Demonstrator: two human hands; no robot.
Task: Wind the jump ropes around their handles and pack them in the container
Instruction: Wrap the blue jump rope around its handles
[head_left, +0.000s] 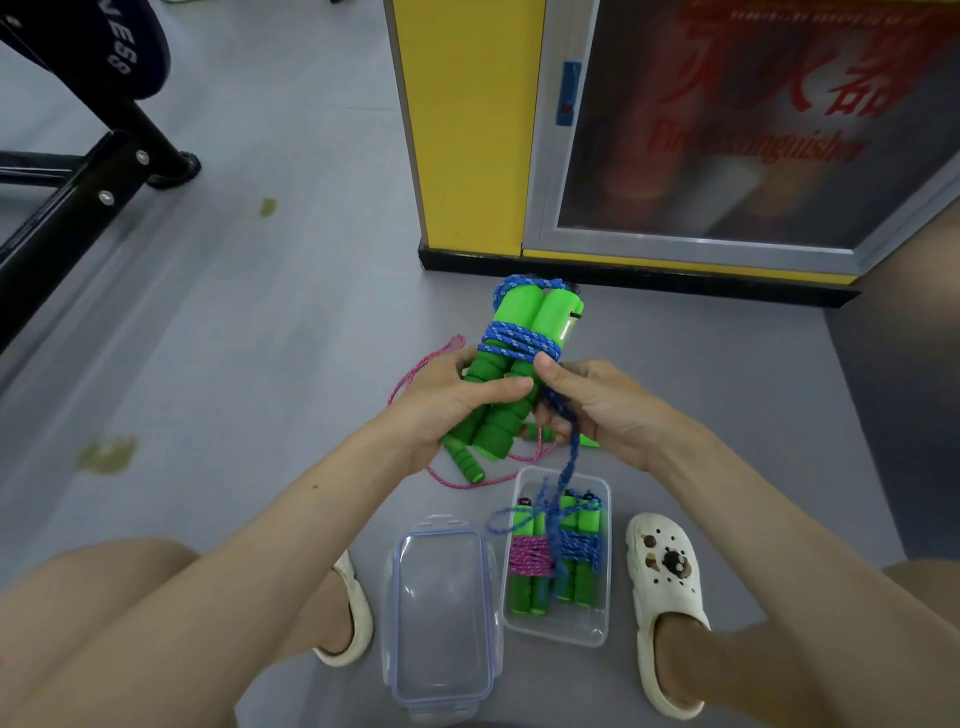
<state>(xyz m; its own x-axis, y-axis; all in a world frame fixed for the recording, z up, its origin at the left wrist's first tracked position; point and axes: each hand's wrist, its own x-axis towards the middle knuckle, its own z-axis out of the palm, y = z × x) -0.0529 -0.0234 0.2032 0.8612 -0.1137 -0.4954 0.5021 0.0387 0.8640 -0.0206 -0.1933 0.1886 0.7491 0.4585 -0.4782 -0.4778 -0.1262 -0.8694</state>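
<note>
Mid-frame: left hand (457, 400) clamped round paired green foam handles (511, 364) half-wound with blue braided cord (519, 340); right hand (592, 405) pinching the cord's slack tail, dangling over clear plastic container (597, 636), lower centre, already holding two bundles. Likely trouble: slackened tension loosening coils, tail snagging packed bundles.

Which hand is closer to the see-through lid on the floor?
Left. The left hand is up above the lid, a bit past it. The right hand is farther over, above the container beside the lid.
</note>
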